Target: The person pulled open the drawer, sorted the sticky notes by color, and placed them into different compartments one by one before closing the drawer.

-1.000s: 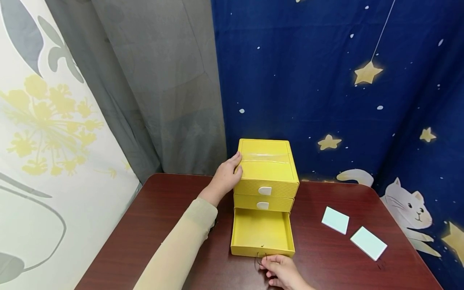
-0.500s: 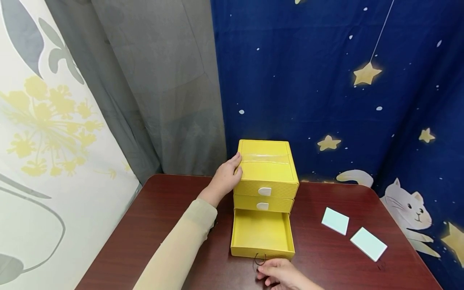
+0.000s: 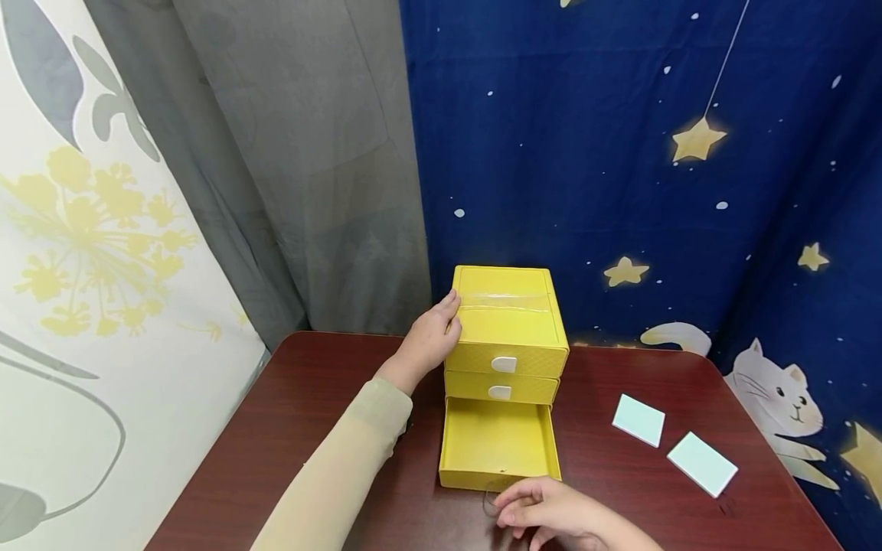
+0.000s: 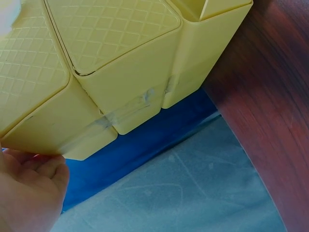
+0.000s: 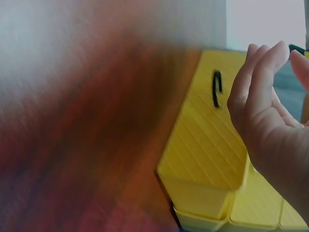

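Note:
A yellow drawer unit (image 3: 506, 325) stands near the table's back edge, its bottom drawer (image 3: 492, 440) pulled out toward me. My left hand (image 3: 426, 340) rests against the unit's upper left side; in the left wrist view its fingers meet the yellow corner. A thin black cord loop (image 5: 216, 89) hangs on the pulled-out drawer's front. Just in front of that drawer, my right hand (image 3: 544, 509) has loosely bent fingers beside the loop and holds nothing. In the right wrist view this hand (image 5: 270, 111) overlaps the drawer front, with the loop apart from its fingertips.
Two pale mint rectangular pads, a farther one (image 3: 638, 420) and a nearer one (image 3: 703, 464), lie on the dark red table (image 3: 331, 383) to the right of the unit. Clear tape (image 3: 506, 301) crosses the unit's top. Grey and blue curtains hang behind the table.
My right hand has come off the cord loop, first drawing back toward me, then shifting slightly right as its fingers loosened. My left hand and the drawer have stayed in place.

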`<state>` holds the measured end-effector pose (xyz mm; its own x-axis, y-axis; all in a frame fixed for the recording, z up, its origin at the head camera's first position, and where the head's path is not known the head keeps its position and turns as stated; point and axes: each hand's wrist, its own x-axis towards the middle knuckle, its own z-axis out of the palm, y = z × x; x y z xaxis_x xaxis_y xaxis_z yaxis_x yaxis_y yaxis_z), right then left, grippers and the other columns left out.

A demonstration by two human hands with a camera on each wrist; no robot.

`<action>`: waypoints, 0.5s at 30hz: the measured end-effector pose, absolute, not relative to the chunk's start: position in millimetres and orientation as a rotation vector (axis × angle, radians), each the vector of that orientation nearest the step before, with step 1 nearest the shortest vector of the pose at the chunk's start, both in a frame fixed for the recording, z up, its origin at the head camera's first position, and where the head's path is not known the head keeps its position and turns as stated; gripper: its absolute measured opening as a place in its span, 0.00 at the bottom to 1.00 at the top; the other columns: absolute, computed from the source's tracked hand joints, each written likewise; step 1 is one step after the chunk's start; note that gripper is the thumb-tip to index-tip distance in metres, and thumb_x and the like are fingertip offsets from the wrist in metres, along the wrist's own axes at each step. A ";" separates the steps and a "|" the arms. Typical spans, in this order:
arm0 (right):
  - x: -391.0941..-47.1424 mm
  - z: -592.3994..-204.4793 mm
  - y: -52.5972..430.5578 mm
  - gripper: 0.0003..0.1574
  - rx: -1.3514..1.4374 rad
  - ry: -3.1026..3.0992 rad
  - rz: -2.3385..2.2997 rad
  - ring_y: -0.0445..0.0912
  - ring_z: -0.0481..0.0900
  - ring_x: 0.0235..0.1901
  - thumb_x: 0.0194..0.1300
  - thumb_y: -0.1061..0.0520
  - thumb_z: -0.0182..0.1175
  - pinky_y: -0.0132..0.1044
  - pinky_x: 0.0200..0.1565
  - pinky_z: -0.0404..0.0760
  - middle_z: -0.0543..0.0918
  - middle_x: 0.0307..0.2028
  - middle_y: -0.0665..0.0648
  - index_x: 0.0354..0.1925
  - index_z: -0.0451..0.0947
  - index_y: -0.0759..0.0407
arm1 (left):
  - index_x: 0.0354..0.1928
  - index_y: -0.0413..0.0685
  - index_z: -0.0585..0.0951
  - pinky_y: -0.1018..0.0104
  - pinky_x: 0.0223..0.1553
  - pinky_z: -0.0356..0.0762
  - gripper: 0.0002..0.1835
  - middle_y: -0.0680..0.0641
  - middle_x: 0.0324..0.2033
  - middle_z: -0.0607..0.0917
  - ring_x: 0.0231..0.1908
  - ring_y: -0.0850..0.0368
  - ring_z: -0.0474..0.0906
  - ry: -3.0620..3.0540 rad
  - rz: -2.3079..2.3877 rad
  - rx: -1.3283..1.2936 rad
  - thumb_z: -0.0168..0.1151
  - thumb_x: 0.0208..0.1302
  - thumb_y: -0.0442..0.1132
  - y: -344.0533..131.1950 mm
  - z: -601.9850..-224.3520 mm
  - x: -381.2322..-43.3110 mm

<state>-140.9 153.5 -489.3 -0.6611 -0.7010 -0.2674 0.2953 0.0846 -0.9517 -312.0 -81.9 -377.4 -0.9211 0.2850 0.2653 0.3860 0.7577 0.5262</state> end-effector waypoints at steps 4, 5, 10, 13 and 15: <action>-147.4 -480.2 164.0 0.27 -0.456 1.665 -1.672 0.42 0.79 0.33 0.65 0.59 0.58 0.28 0.27 0.79 0.84 0.41 0.56 0.55 0.69 0.78 | 0.71 0.50 0.59 0.61 0.69 0.57 0.27 0.54 0.72 0.57 0.70 0.60 0.55 -2.779 -0.898 -0.537 0.38 0.73 0.47 -81.8 -377.4 -311.9; -149.3 -478.0 167.0 0.27 -0.476 1.679 -1.666 0.42 0.79 0.34 0.65 0.59 0.58 0.29 0.27 0.79 0.83 0.42 0.57 0.55 0.68 0.78 | 0.71 0.50 0.59 0.61 0.69 0.58 0.27 0.54 0.72 0.57 0.70 0.60 0.55 -2.778 -0.903 -0.536 0.38 0.73 0.47 -81.8 -377.3 -311.9; -159.1 -465.7 183.8 0.28 -0.555 1.686 -1.674 0.40 0.79 0.35 0.66 0.61 0.56 0.31 0.32 0.81 0.82 0.46 0.61 0.58 0.66 0.78 | 0.71 0.50 0.59 0.61 0.68 0.58 0.27 0.54 0.72 0.57 0.70 0.60 0.55 -2.781 -0.916 -0.529 0.38 0.73 0.47 -81.4 -376.9 -311.3; -164.6 -459.5 196.3 0.27 -0.563 1.762 -1.678 0.42 0.80 0.38 0.66 0.61 0.55 0.36 0.36 0.82 0.80 0.48 0.63 0.59 0.66 0.76 | 0.71 0.50 0.59 0.61 0.68 0.58 0.26 0.54 0.72 0.57 0.70 0.61 0.55 -2.783 -0.913 -0.523 0.38 0.73 0.47 -81.3 -377.2 -311.1; -168.3 -455.7 205.0 0.27 -0.549 1.870 -1.675 0.43 0.80 0.41 0.67 0.60 0.55 0.40 0.37 0.83 0.79 0.49 0.65 0.59 0.66 0.75 | 0.71 0.50 0.59 0.61 0.68 0.57 0.26 0.54 0.72 0.57 0.70 0.61 0.54 -2.783 -0.916 -0.524 0.38 0.73 0.46 -81.2 -377.7 -311.2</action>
